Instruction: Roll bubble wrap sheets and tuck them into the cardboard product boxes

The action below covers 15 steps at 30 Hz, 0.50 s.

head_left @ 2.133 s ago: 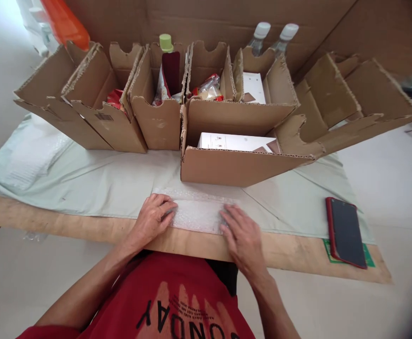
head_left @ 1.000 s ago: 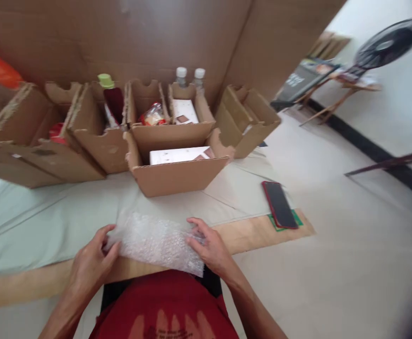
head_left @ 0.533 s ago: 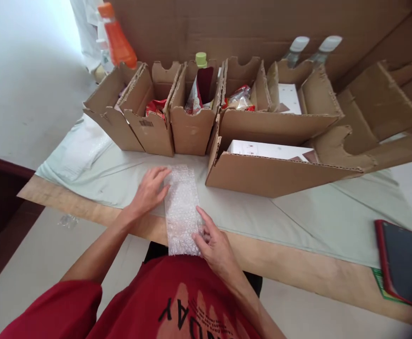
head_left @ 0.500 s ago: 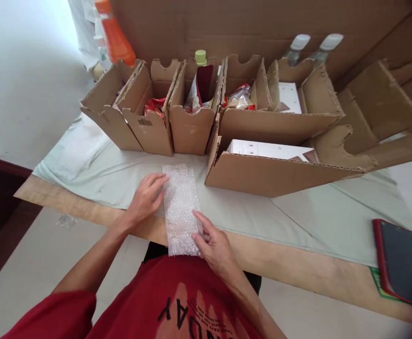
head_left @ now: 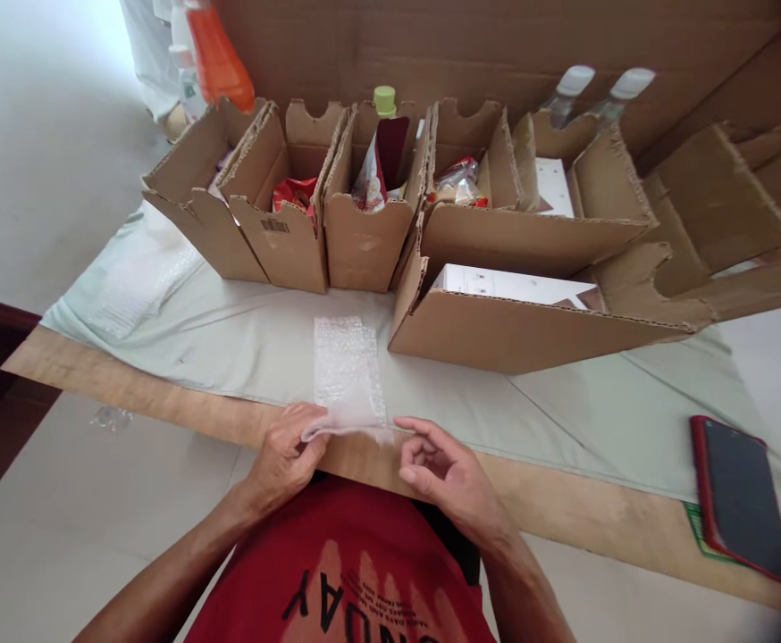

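Observation:
A strip of bubble wrap (head_left: 347, 362) lies on the pale green cloth in front of me, its near end lifted and folded back over the rest. My left hand (head_left: 291, 451) pinches that raised end at its left corner, thumb below and fingers on top. Just off the right side of the bubble wrap is my right hand (head_left: 440, 469). Its index finger stretches out towards the raised edge while the other fingers curl loosely, with nothing seen in them.
Cardboard bins (head_left: 360, 241) holding packets and boxes line the back. A larger cardboard bin (head_left: 538, 335) with a white box (head_left: 511, 284) stands closer at right. More bubble wrap (head_left: 139, 277) lies at left. A red-cased phone (head_left: 743, 496) rests near the right edge; bottles (head_left: 220, 58) stand behind.
The near end of the bubble wrap was flat and is now raised and folded back. My left hand has come down to grip it, and my right hand has moved off to the right.

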Each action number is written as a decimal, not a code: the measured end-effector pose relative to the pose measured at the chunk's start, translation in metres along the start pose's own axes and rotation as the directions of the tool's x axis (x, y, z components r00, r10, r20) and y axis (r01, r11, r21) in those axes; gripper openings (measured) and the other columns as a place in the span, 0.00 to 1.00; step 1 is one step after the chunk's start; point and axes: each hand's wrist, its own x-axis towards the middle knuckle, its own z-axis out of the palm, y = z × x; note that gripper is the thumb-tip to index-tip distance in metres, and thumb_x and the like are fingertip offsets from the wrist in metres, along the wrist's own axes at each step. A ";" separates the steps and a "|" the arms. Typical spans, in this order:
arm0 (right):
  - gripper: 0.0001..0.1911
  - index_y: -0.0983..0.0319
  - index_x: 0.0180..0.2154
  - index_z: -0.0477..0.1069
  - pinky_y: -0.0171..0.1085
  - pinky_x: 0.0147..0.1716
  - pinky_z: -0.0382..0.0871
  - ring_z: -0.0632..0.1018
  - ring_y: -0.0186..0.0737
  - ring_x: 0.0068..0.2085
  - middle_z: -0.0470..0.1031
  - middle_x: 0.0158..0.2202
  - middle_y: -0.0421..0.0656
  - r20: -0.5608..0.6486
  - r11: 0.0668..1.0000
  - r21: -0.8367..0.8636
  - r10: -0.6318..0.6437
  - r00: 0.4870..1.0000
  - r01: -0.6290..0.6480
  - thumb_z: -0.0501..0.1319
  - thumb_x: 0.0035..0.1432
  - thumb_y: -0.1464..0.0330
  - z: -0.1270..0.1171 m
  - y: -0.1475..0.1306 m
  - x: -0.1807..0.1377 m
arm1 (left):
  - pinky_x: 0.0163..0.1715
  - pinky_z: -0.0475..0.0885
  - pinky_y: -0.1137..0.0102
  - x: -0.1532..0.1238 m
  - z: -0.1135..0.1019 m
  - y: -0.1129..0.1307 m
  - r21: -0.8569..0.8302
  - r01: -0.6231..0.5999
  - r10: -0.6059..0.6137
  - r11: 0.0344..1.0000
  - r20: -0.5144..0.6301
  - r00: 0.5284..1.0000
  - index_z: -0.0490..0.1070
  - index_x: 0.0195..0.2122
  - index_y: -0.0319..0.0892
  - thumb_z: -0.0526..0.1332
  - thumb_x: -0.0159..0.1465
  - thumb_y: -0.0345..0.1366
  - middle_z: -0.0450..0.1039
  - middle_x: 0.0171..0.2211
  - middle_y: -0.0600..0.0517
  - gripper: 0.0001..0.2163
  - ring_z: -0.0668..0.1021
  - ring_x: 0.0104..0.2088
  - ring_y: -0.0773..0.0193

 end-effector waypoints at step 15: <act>0.28 0.59 0.61 0.66 0.38 0.37 0.68 0.75 0.38 0.31 0.76 0.31 0.38 -0.215 0.870 -0.478 -0.254 0.943 0.125 0.60 0.59 0.67 0.035 0.009 0.063 | 0.44 0.73 0.61 0.014 0.009 -0.015 0.332 0.120 -0.071 0.936 -0.156 0.985 0.60 0.67 0.42 0.60 0.68 0.35 0.77 0.32 0.53 0.26 0.78 0.35 0.59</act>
